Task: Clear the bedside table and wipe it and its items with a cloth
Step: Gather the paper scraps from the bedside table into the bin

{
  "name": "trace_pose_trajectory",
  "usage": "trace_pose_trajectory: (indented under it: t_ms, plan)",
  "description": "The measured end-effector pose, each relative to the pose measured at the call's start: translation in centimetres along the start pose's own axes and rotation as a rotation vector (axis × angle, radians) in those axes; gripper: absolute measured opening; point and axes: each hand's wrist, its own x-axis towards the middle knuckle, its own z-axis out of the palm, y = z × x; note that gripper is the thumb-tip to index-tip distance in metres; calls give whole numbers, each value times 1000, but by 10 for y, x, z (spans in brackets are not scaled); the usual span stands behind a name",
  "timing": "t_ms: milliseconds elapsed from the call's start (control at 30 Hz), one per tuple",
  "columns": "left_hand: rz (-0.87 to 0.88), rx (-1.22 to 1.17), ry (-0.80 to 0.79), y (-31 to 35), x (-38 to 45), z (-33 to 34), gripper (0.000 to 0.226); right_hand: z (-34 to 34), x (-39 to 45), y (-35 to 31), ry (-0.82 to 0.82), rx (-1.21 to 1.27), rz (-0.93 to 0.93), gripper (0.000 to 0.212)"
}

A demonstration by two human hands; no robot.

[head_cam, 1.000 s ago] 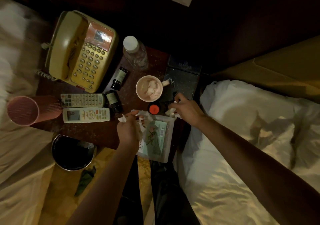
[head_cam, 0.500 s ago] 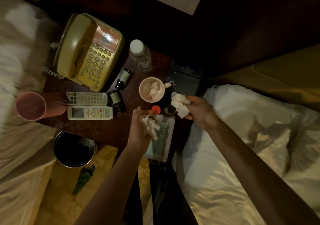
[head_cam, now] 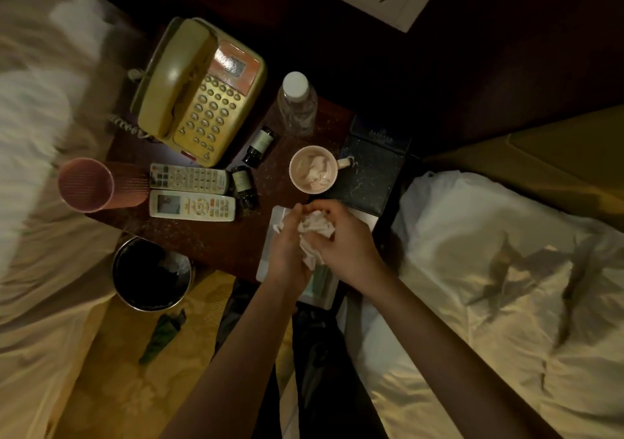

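The dark red bedside table (head_cam: 202, 239) carries a yellow telephone (head_cam: 199, 90), two remote controls (head_cam: 190, 191), two small dark bottles (head_cam: 251, 165), a clear water bottle (head_cam: 297, 104) and a mug (head_cam: 313, 173) stuffed with tissue. Over the table's front right corner, my left hand (head_cam: 287, 256) and my right hand (head_cam: 347, 239) meet and together grip a wad of crumpled white tissues (head_cam: 314, 231). Beneath them lies a white tray (head_cam: 270, 246), mostly hidden.
A pink cup (head_cam: 91, 185) lies on its side at the table's left edge. A round bin (head_cam: 152, 273) with a dark liner stands on the floor in front. A dark box (head_cam: 371, 175) sits at the right. Beds flank both sides.
My hands, each holding tissue apart from the other, have come together over the tray and now bunch the tissues into one wad. The camera has shifted slightly.
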Motion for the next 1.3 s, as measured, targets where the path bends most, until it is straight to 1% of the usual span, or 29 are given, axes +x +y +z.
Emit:
trace_pose_trajectory:
  t_ms: [100, 133, 200, 300, 367, 400, 467, 500, 533, 600, 700, 767, 800, 867, 933, 967, 1000, 1033, 1100, 1133, 1200, 1300]
  plan:
    - [-11, -53, -6, 2, 3, -4, 32, -3, -1, -1, -123, -63, -29, 45]
    - [-13, -65, -4, 3, 3, -5, 33, -3, -2, -2, -134, -96, -50, 47]
    - [-18, -95, -4, 4, 5, -6, 33, 1, -4, -2, -108, -104, -92, 48]
    - [-13, -133, -2, 7, 7, -8, 32, 10, -7, -1, -33, -62, -74, 45]
    - [-22, -155, 12, 10, 9, -8, 33, 16, -7, 3, 50, -105, -100, 34]
    - [-23, -160, 17, 11, 10, -8, 33, 18, -7, 5, 104, -170, -164, 26]
    - [-38, -185, 11, 12, 12, -9, 33, 22, -5, 14, 241, -409, -378, 7]
    - [-45, -194, 5, 12, 13, -11, 34, 23, -3, 19, 308, -507, -472, 7]
    - [-55, -179, 10, 11, 14, -13, 36, 23, 0, 23, 337, -572, -530, 10]
    - [-82, -133, 64, 8, 15, -17, 37, 25, 5, 28, 294, -625, -581, 11]
    - [-73, -143, 182, 10, 18, -20, 31, 25, 0, 27, 96, -651, -634, 13]
    - [-40, -154, 279, 16, 20, -17, 29, 17, -5, 29, -27, -524, -621, 14]
    - [-41, -167, 309, 19, 20, -16, 29, 11, -6, 31, -33, -413, -590, 17]
    - [-57, -186, 327, 25, 24, -16, 28, -5, -1, 39, 79, -273, -478, 15]
    - [-78, -188, 345, 27, 30, -20, 27, -22, 18, 55, 210, -353, -299, 15]
    - [-86, -188, 352, 27, 32, -21, 26, -29, 30, 63, 221, -440, -206, 17]
    - [-88, -190, 356, 28, 33, -23, 26, -34, 41, 73, 175, -537, -141, 19]
    - [-84, -194, 357, 28, 34, -24, 25, -36, 51, 81, 95, -629, -110, 22]
    - [-77, -194, 358, 27, 34, -25, 23, -37, 65, 92, -70, -787, -98, 29]
    - [-77, -194, 356, 26, 33, -27, 23, -36, 71, 95, -118, -840, -106, 31]
    - [-82, -197, 351, 25, 31, -29, 25, -32, 78, 98, -149, -906, -131, 32]
    - [-94, -181, 337, 24, 27, -33, 29, -29, 85, 103, -141, -937, -130, 23]
